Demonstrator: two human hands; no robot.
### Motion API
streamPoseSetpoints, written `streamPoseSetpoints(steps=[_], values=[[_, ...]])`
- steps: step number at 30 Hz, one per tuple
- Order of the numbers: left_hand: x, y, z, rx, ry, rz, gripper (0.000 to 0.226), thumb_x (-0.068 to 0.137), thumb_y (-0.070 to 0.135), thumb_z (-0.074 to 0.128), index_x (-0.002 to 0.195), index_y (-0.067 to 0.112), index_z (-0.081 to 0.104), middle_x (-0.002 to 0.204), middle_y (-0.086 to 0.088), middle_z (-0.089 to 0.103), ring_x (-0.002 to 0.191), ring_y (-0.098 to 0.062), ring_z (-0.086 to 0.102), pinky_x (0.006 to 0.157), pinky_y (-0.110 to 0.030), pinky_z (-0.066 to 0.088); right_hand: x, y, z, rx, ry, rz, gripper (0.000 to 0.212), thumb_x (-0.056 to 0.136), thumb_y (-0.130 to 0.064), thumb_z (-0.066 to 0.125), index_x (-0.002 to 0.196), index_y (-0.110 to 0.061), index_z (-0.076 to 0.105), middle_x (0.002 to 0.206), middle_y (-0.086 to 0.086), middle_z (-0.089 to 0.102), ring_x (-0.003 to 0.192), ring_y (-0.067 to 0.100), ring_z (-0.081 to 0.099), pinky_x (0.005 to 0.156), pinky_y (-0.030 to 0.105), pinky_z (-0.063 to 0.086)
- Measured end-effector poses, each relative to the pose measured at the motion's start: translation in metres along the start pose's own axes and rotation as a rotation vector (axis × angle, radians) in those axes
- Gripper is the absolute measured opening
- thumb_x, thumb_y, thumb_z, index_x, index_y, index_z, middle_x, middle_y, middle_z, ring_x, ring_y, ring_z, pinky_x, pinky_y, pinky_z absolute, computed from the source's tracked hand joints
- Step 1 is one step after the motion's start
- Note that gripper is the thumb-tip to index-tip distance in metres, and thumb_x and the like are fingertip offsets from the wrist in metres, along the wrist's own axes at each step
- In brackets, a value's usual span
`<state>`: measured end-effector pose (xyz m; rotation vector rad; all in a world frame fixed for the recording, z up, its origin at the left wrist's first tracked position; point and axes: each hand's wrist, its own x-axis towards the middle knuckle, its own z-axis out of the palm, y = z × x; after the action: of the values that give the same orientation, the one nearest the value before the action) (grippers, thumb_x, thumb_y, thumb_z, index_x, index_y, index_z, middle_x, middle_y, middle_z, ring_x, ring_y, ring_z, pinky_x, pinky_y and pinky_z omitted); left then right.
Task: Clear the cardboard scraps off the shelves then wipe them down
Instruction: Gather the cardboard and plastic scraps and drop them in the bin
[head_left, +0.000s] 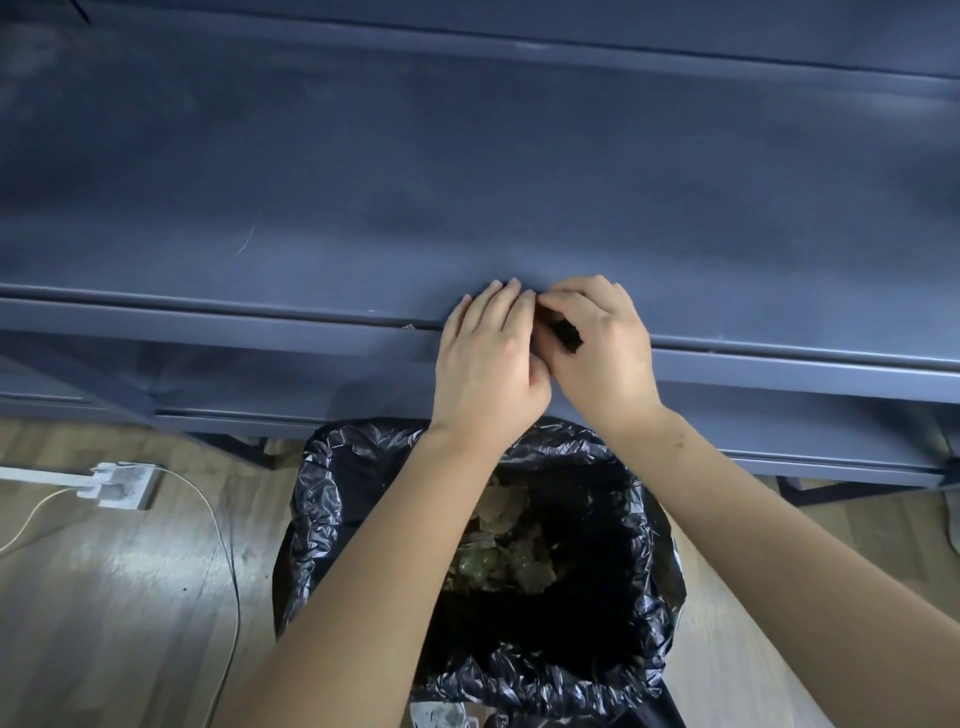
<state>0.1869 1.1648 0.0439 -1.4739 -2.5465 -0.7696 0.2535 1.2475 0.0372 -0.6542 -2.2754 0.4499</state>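
Note:
A dark blue metal shelf (363, 171) fills the upper half of the view, its top dusty and smudged. Both hands meet at its front edge. My left hand (488, 358) lies cupped against the edge, fingers together. My right hand (597, 348) is curled beside it, fingers closed around small brown cardboard scraps (563, 327) that show between thumb and fingers. Directly below the hands stands a bin lined with a black bag (644, 545); several brownish scraps (504, 551) lie inside it.
A lower shelf level (260, 384) sits under the top one. On the wooden floor (104, 597) to the left lie a white power strip (119, 483) and a white cable (223, 545). A tiny scrap (409, 327) sits in the shelf's front groove.

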Motion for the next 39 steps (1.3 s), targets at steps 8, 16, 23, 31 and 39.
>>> streamPoseSetpoints(steps=[8, 16, 23, 31, 39], values=[[-0.043, -0.011, -0.003, -0.059, -0.006, 0.092, 0.042, 0.068, 0.009, 0.032, 0.091, 0.005, 0.068, 0.117, -0.013, 0.065, 0.113, -0.027, 0.054, 0.097, -0.036, 0.038, -0.061, -0.018, -0.001, 0.181, -0.051, 0.116, 0.028, 0.079, -0.021, 0.057, 0.088, 0.001, 0.072, 0.090, 0.013, 0.065, 0.079, 0.013, 0.061, 0.073, 0.017, 0.047], [-0.111, -0.025, 0.026, 0.012, -0.168, 0.002, 0.045, 0.065, 0.012, 0.033, 0.089, 0.014, 0.070, 0.097, 0.001, 0.068, 0.091, -0.015, 0.061, 0.084, -0.031, 0.051, -0.125, -0.016, 0.020, 0.159, -0.318, 0.181, 0.028, 0.076, -0.021, 0.053, 0.084, -0.001, 0.072, 0.090, 0.011, 0.069, 0.082, 0.010, 0.059, 0.081, 0.005, 0.039], [-0.151, -0.029, 0.040, -0.036, -0.359, -0.073, 0.042, 0.042, 0.012, 0.078, 0.083, 0.020, 0.072, 0.087, 0.008, 0.069, 0.075, -0.013, 0.069, 0.067, -0.025, 0.057, -0.165, -0.011, 0.032, 0.044, -0.574, 0.207, 0.024, 0.071, -0.020, 0.053, 0.077, -0.010, 0.074, 0.083, 0.002, 0.073, 0.070, 0.018, 0.070, 0.061, 0.021, 0.055], [-0.131, -0.020, 0.016, -0.047, -0.317, -0.041, 0.045, 0.064, 0.017, 0.031, 0.084, 0.017, 0.072, 0.084, 0.008, 0.069, 0.073, -0.013, 0.068, 0.067, -0.023, 0.056, -0.137, -0.025, 0.016, 0.049, -0.546, 0.199, 0.012, 0.064, -0.008, 0.063, 0.072, -0.006, 0.072, 0.077, 0.004, 0.071, 0.067, 0.023, 0.069, 0.062, 0.022, 0.054], [-0.091, 0.008, -0.051, -0.064, -0.180, -0.020, 0.044, 0.066, 0.013, 0.032, 0.087, 0.011, 0.071, 0.079, 0.003, 0.072, 0.072, -0.017, 0.070, 0.066, -0.026, 0.057, -0.075, -0.059, -0.037, 0.040, -0.471, 0.140, 0.014, 0.071, -0.011, 0.056, 0.070, -0.005, 0.069, 0.072, 0.006, 0.067, 0.066, 0.025, 0.065, 0.058, 0.021, 0.046]])
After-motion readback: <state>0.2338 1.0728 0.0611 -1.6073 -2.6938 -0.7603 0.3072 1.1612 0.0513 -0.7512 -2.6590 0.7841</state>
